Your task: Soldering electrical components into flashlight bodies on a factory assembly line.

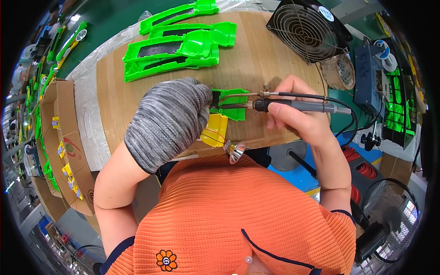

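Cardboard covers the worktable [256, 50], and on it lies a small green plastic part [233, 101], pinned by a left hand [170, 120] in a grey knit glove. Beside it, the bare right hand [299, 115] grips a soldering iron [293, 106], tip touching the part. Green plastic shells [176, 48] lie beyond, near a black fan [309, 30].

An open brown cardboard box [68, 146] stands at the left edge of the tabletop [256, 55], just left of the cardboard sheet that covers it, with a red and dark printed mark on its near flap. Small yellow packets [68, 172] with blue and red print lie in a row inside the box. Far right of the box, a round white and blue label [326, 13] sits at the fan's hub.
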{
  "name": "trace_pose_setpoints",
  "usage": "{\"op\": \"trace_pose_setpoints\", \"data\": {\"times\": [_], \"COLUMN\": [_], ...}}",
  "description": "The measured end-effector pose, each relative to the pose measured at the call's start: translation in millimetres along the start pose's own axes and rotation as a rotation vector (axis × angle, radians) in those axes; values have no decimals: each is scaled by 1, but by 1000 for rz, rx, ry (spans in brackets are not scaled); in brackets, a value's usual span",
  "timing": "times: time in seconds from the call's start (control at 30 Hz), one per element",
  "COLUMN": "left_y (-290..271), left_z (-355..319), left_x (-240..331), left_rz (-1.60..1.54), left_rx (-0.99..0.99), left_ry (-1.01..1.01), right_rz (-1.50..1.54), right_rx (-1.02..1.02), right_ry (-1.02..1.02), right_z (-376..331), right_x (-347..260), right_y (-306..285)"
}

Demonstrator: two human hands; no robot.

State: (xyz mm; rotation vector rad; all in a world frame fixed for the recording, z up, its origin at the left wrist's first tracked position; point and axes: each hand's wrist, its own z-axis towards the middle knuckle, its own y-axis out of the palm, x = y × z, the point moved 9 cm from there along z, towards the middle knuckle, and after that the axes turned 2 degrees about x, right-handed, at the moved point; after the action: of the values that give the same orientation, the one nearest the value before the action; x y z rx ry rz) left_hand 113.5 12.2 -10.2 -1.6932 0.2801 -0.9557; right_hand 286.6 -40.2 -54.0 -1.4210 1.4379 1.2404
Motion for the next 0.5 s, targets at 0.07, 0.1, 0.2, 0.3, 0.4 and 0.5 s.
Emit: {"op": "trace_pose_setpoints", "data": {"times": [0.07, 0.1, 0.2, 0.3, 0.4, 0.5], "left_y": [-1, -1, 0, 0, 2, 4], "left_z": [-2, -2, -3, -3, -3, -6], "left_x": [0, -1, -1, -1, -3, -9], "left_rz": [-14, -19, -18, -36, -37, -33], "left_rx": [7, 10, 13, 1, 9, 34], "left_ry": [8, 3, -3, -10, 3, 32], "right_rz": [7, 3, 44, 68, 47, 57], "right_rx": [2, -5, -9, 6, 18, 7], "right_ry": [14, 13, -3, -16, -6, -4], "right_z": [0, 1, 1, 0, 0, 3], "right_x": [1, 1, 5, 3, 1, 2], "right_y": [0, 0, -2, -2, -2, -2]}}
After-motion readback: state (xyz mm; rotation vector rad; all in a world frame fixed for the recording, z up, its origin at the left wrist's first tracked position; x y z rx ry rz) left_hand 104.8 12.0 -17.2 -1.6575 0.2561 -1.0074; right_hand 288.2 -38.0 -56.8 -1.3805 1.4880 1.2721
